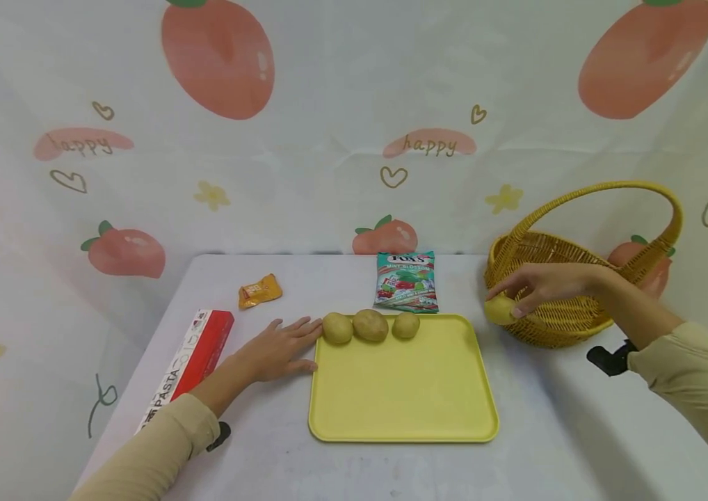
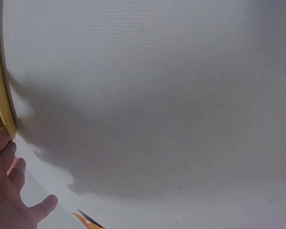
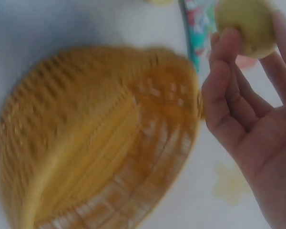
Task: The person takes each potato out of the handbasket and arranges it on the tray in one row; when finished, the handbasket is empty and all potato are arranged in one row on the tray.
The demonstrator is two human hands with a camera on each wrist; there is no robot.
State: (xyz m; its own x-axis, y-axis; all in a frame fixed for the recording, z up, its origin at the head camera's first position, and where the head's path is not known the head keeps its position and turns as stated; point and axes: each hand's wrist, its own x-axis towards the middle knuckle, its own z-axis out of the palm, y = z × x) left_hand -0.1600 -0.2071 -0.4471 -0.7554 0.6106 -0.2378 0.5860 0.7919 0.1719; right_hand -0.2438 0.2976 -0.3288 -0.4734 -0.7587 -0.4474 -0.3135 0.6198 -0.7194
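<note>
My right hand (image 1: 544, 284) pinches a potato (image 1: 500, 309) between thumb and fingers, in front of the left rim of the wicker basket (image 1: 569, 327). In the right wrist view the same potato (image 3: 248, 26) sits at the fingertips, with the basket (image 3: 86, 129) beside the hand. My left hand (image 1: 280, 349) lies with spread, straight fingers at the left edge of the yellow tray (image 1: 404, 390). Three potatoes stand in a row along the tray's far edge: a left potato (image 1: 337, 328), a middle potato (image 1: 370, 325) and a right potato (image 1: 406, 325).
Behind the tray lies a green candy bag (image 1: 407, 282). An orange snack packet (image 1: 260, 291) is at the back left, and a red and white pasta box (image 1: 194, 358) lies beside my left forearm. The basket's tall handle (image 1: 610, 186) arches over the right side.
</note>
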